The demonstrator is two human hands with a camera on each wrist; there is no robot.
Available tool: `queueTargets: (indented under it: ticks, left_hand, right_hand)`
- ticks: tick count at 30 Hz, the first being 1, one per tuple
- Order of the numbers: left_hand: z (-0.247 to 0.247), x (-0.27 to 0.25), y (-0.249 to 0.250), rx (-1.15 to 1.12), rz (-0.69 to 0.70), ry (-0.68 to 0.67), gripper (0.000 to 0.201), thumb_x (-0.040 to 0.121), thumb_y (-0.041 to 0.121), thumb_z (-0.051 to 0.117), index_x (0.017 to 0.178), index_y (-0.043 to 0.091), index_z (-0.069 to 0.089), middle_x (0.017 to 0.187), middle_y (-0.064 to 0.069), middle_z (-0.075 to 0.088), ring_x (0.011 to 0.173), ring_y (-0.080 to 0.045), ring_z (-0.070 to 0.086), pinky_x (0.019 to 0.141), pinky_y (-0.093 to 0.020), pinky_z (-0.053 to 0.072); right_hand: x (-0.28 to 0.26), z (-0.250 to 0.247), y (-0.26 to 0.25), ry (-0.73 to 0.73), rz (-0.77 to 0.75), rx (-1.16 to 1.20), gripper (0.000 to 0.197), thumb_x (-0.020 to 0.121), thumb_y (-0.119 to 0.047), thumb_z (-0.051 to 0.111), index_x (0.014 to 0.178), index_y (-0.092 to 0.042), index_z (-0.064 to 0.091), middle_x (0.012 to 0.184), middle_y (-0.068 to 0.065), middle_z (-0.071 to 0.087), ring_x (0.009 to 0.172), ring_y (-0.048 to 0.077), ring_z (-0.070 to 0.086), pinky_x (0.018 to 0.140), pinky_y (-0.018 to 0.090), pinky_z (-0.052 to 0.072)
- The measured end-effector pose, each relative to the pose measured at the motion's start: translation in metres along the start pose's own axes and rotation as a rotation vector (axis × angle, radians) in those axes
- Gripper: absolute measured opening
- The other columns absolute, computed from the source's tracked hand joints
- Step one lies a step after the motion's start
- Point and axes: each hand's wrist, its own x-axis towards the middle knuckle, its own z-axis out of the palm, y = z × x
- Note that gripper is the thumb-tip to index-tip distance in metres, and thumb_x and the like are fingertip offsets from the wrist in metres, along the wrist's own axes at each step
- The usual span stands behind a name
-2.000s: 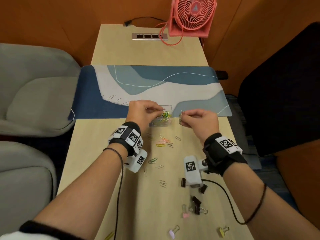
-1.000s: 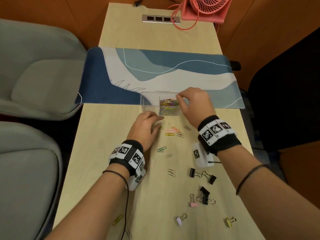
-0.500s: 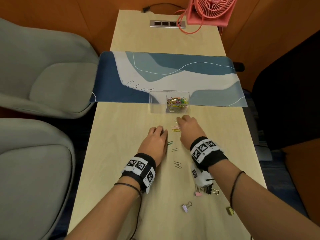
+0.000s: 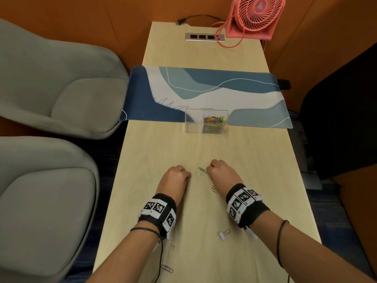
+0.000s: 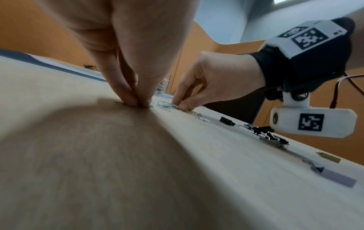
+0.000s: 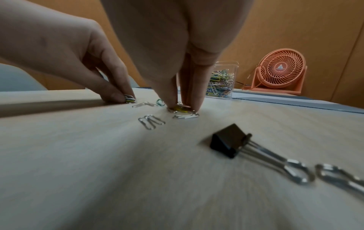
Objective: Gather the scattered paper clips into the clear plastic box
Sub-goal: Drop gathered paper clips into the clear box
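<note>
The clear plastic box [image 4: 188, 121] stands at the near edge of the blue desk mat, with a heap of coloured paper clips [image 4: 215, 121] in its right half. Nearer me, my left hand [image 4: 188, 176] pinches a few coloured clips [image 6: 129, 99] against the wooden table. Beside it, my right hand [image 4: 207, 170] pinches a yellow clip [image 6: 180, 108] with thumb and fingertips pressed to the wood. A green clip [image 4: 202, 170] and silver clips [image 4: 197, 175] lie between the hands. A silver pair [image 6: 151, 122] lies just behind the right fingertips.
A black binder clip [image 6: 228, 144] lies under my right wrist and a lilac one [image 4: 224, 235] nearer me. A pink paper clip [image 4: 167, 269] lies by the table's front left edge. A pink fan [image 4: 255, 15] stands far right; grey chairs [image 4: 61, 94] flank the left side.
My right hand has come back from the box to the loose clips. Both hands have drawn closer to me and now pinch at clips side by side.
</note>
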Motion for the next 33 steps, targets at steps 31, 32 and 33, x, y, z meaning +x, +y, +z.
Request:
queueTargets:
  ticks: [31,32,33]
  left_hand:
    - [-0.042,0.170,0.056,-0.336,0.101,0.282,0.011,0.086,0.014,0.072,0.094,0.014,0.078,0.088,0.001,0.076,0.075,-0.008,0.064,0.080,-0.028,0.055]
    - [-0.039,0.172,0.056,-0.317,0.089,0.262,0.009,0.085,0.013,0.073,0.092,0.015,0.078,0.086,0.002,0.076,0.075,-0.011,0.065,0.080,-0.029,0.055]
    - [-0.038,0.173,0.056,-0.306,0.074,0.253,0.008,0.084,0.013,0.073,0.090,0.016,0.079,0.085,0.002,0.076,0.076,-0.013,0.067,0.080,-0.030,0.055]
  right_hand:
    - [0.031,-0.069,0.099,0.401,0.647,1.963,0.011,0.082,0.008,0.065,0.089,0.001,0.068,0.082,0.012,0.067,0.076,0.019,0.062,0.071,0.028,0.060]
    - [0.034,-0.069,0.100,0.398,0.644,1.980,0.011,0.082,0.008,0.064,0.090,0.002,0.068,0.081,0.012,0.066,0.075,0.019,0.061,0.071,0.030,0.060]
    - [0.036,-0.068,0.102,0.394,0.640,1.987,0.010,0.083,0.008,0.064,0.089,0.002,0.068,0.080,0.011,0.066,0.074,0.019,0.060,0.070,0.030,0.060]
